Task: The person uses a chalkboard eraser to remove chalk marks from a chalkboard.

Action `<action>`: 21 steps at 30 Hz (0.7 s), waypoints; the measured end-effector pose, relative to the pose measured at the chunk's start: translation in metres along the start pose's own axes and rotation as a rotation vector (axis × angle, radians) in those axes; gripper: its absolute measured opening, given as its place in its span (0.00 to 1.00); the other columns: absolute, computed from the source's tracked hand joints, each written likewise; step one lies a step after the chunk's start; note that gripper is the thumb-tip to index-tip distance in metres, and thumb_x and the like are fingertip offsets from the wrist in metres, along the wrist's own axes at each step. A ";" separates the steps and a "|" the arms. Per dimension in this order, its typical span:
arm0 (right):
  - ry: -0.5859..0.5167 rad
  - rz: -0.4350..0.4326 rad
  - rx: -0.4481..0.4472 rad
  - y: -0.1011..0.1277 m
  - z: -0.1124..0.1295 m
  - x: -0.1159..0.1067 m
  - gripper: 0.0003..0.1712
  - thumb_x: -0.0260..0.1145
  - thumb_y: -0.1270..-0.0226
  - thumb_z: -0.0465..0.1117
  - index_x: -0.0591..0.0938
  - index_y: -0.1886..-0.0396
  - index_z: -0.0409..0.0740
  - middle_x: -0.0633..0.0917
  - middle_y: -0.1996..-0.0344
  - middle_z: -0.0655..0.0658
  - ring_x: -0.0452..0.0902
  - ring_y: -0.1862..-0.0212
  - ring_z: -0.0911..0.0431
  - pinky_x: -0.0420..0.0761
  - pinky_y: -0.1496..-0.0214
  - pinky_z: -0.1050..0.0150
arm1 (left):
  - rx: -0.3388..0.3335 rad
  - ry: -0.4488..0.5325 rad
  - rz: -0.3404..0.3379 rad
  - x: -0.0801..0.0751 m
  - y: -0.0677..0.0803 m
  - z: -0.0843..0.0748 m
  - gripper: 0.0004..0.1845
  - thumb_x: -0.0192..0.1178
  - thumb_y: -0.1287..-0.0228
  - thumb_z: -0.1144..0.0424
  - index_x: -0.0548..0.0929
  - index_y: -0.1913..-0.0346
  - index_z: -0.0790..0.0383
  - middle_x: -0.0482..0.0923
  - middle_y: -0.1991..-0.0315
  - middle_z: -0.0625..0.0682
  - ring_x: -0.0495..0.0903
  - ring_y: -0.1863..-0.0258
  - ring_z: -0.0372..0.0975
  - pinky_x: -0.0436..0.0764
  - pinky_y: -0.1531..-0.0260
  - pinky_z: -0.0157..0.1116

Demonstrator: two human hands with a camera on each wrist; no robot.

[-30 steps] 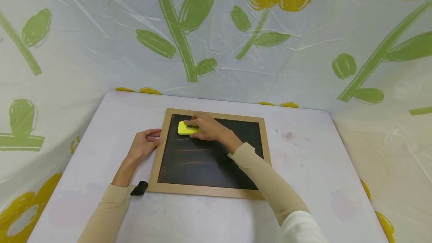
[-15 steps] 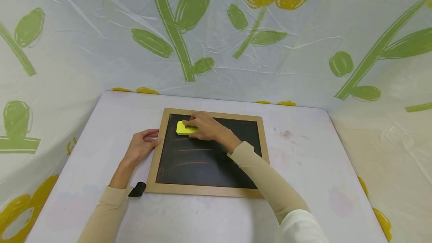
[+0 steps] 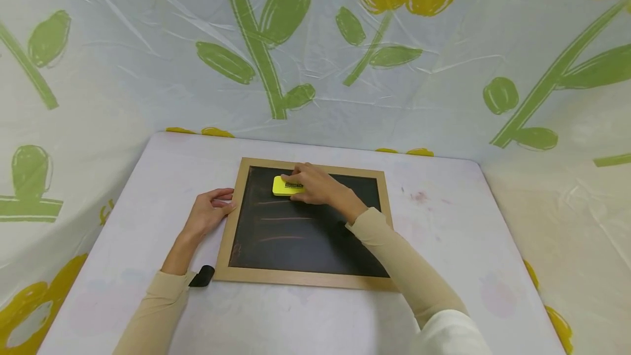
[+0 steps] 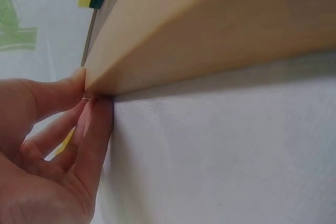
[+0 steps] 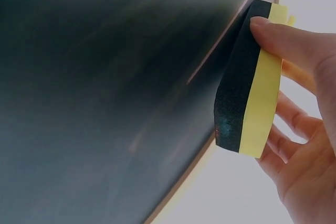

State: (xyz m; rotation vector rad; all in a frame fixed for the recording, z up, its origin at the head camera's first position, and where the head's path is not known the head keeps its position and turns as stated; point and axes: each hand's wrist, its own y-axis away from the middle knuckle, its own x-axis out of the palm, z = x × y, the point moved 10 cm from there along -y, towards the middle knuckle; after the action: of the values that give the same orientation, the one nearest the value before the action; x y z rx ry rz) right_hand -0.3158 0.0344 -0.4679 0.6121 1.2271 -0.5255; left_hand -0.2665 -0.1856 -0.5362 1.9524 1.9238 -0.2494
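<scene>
A wood-framed chalkboard (image 3: 305, 229) lies flat on the bench (image 3: 443, 245). The right hand (image 3: 320, 186) grips a yellow eraser (image 3: 285, 185) by its edges, thumb and fingers curled round it, and holds its dark felt face against the board's upper part, near the top frame rail. Faint reddish chalk lines (image 3: 291, 219) run across the board below the eraser. The left hand (image 3: 209, 212) rests on the bench at the board's left frame, thumb and fingertips pressed against the wood edge, grasping nothing. A small black clip (image 3: 203, 276) lies beside the board's lower left corner.
</scene>
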 end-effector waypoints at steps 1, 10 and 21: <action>0.000 0.000 0.004 0.002 -0.003 0.000 0.37 0.75 0.33 0.49 0.75 0.27 0.48 0.80 0.43 0.40 0.74 0.47 0.49 0.75 0.42 0.55 | 0.001 -0.003 -0.002 0.000 0.000 0.000 0.24 0.66 0.31 0.69 0.77 0.35 0.74 0.81 0.44 0.69 0.83 0.53 0.52 0.77 0.66 0.26; -0.014 -0.010 0.036 0.024 -0.023 -0.004 0.37 0.76 0.34 0.47 0.74 0.27 0.45 0.80 0.44 0.38 0.74 0.48 0.48 0.76 0.43 0.54 | 0.007 -0.015 -0.007 -0.001 0.001 0.000 0.24 0.66 0.31 0.69 0.78 0.35 0.74 0.81 0.44 0.69 0.83 0.53 0.53 0.77 0.66 0.26; -0.022 -0.031 0.095 0.050 -0.050 -0.008 0.37 0.75 0.33 0.47 0.75 0.27 0.45 0.80 0.44 0.37 0.75 0.47 0.47 0.78 0.42 0.52 | 0.012 -0.021 -0.011 -0.002 0.000 0.000 0.24 0.66 0.31 0.68 0.78 0.35 0.74 0.82 0.44 0.68 0.83 0.53 0.52 0.77 0.64 0.26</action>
State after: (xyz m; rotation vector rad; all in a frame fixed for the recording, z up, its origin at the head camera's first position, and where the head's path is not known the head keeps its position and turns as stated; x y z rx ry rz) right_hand -0.3194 0.1053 -0.4643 0.6667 1.1972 -0.6181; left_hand -0.2668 -0.1876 -0.5349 1.9399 1.9244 -0.2836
